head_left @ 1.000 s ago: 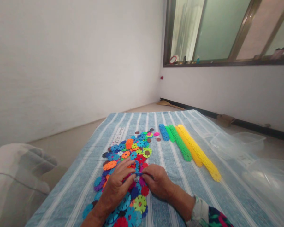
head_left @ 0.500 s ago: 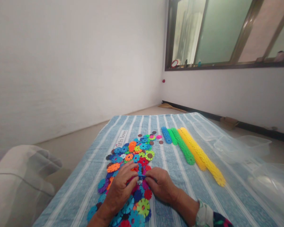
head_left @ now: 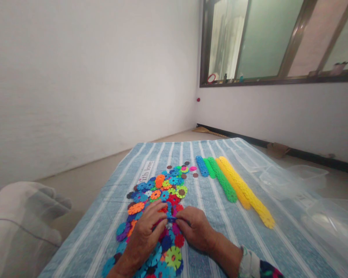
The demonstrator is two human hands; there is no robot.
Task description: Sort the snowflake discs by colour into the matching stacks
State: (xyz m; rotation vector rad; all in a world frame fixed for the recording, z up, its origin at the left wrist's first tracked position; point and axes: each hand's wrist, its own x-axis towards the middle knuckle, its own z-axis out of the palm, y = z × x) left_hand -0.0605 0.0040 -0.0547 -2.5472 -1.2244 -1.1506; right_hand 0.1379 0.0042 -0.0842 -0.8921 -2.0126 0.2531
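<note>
Both hands meet over a pile of colourful flower-shaped plastic discs (head_left: 162,189) on a blue striped cloth (head_left: 214,216). My left hand (head_left: 145,235) and my right hand (head_left: 193,228) pinch together a small blue stack of discs (head_left: 171,218) between their fingertips. Loose discs in red, blue, orange and green lie under and around both hands. Farther right lie finished rows of joined discs: a short blue row (head_left: 202,166), two green rows (head_left: 222,179) and two long yellow rows (head_left: 246,193).
Clear plastic containers (head_left: 290,177) and plastic wrap lie at the cloth's right edge. A pale cushion or fabric bundle (head_left: 20,227) sits at the left. White walls and a window (head_left: 278,38) stand behind; bare floor surrounds the cloth.
The hands stay pinched on the blue stack with only small finger shifts. The camera view has drifted slightly.
</note>
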